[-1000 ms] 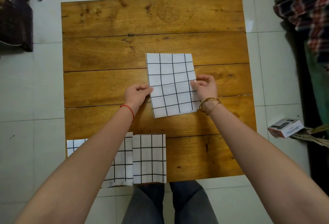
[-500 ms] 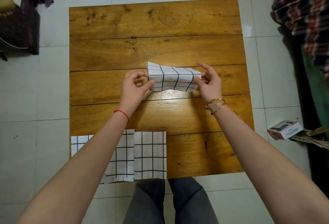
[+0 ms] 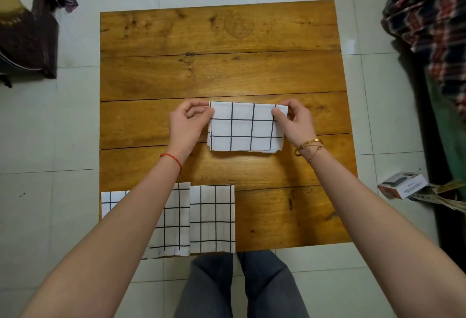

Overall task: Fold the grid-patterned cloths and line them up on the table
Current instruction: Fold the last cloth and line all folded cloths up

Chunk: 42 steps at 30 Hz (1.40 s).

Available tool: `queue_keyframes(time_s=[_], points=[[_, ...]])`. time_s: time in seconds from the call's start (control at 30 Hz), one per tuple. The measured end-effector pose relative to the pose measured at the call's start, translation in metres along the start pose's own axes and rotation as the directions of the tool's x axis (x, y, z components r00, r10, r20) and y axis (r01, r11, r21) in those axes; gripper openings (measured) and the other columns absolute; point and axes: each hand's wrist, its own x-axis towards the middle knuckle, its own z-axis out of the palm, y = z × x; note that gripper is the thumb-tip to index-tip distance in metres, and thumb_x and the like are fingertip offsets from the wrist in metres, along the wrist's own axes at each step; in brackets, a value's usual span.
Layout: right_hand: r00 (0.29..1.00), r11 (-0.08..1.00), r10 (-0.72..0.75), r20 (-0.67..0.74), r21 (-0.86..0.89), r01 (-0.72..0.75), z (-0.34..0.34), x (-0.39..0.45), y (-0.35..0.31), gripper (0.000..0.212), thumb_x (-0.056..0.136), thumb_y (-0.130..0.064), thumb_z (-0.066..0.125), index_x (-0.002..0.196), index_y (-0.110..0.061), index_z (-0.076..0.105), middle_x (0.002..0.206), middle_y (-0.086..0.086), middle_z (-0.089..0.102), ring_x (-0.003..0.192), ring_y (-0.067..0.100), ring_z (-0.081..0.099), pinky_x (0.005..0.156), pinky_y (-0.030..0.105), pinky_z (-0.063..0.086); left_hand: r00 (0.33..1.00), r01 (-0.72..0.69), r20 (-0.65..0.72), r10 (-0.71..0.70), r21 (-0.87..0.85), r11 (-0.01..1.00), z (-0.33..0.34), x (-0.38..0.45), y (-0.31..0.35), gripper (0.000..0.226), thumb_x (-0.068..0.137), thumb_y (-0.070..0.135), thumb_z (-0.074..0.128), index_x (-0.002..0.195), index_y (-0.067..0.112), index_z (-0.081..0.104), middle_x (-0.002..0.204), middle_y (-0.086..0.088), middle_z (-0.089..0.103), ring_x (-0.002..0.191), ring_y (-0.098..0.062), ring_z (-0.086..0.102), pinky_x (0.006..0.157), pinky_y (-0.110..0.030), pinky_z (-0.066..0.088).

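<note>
A white cloth with a black grid (image 3: pixel 245 128) lies folded into a wide rectangle in the middle of the wooden table (image 3: pixel 216 70). My left hand (image 3: pixel 187 124) pinches its far left corner. My right hand (image 3: pixel 293 122) pinches its far right corner. Along the table's near left edge lie folded grid cloths side by side: one (image 3: pixel 212 219) fully in view, one (image 3: pixel 174 221) partly under my left forearm, and a further piece (image 3: pixel 111 201) at the far left.
A small box (image 3: pixel 401 186) and papers lie on the tiled floor to the right. Plaid fabric (image 3: pixel 428 14) hangs at the right edge. A dark seat (image 3: pixel 27 40) with plaid cloth stands at the upper left. My legs show below the near table edge.
The flat tall cloth was lifted at its near edge and folded away from me in half. It now lies as a shorter wide rectangle, and both hands have moved to its far corners.
</note>
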Motion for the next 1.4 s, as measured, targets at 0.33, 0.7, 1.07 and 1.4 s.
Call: queue_keyframes(time_s=[0.33,0.7,1.07,1.4], points=[[0.989,0.979,0.144,-0.014,-0.146,-0.145,0.032,0.02,0.021,0.03,0.087,-0.019,0.063,0.116,-0.017,0.054,0.107,0.008,0.062,0.089,0.017,0.054,0.078,0.031,0.047,0.979,0.178,0.083,-0.188,0.115,0.977,0.008,0.024,-0.044,0.049,0.087,-0.004,0.063,0.132,0.009,0.051,0.127,-0.007,0.061,0.104,-0.016,0.065,0.081,-0.015,0.053],[0.896,0.585,-0.251,0.367,-0.68,0.442,0.066,0.003,0.014,0.05,0.092,-0.02,0.043,0.141,-0.011,0.04,0.151,0.007,0.034,0.141,0.03,0.025,0.115,0.049,0.024,0.889,-0.458,0.419,0.185,0.829,0.322,0.012,0.018,-0.055,0.063,0.094,0.025,0.056,0.15,0.016,0.03,0.156,-0.002,0.029,0.144,-0.022,0.021,0.115,-0.044,0.025],[0.854,0.408,-0.072,0.516,-0.766,0.497,0.098,0.003,0.021,0.056,0.102,-0.035,0.016,0.153,-0.016,0.002,0.161,-0.003,-0.002,0.148,0.021,-0.002,0.12,0.047,0.001,0.877,-0.473,0.479,-0.022,0.872,0.122,0.007,0.024,-0.072,0.072,0.1,0.035,0.043,0.156,0.021,0.001,0.163,0.009,-0.011,0.15,-0.025,-0.01,0.116,-0.06,0.004],[0.965,0.508,-0.013,0.262,-0.829,0.232,0.052,-0.003,0.047,0.056,0.102,-0.035,0.014,0.153,-0.015,0.002,0.161,-0.001,-0.001,0.148,0.022,-0.007,0.12,0.045,-0.004,0.872,-0.481,0.49,-0.022,0.863,0.152,0.001,0.025,-0.073,0.071,0.1,0.036,0.042,0.156,0.022,0.0,0.163,0.008,-0.011,0.15,-0.027,-0.009,0.117,-0.062,0.006]])
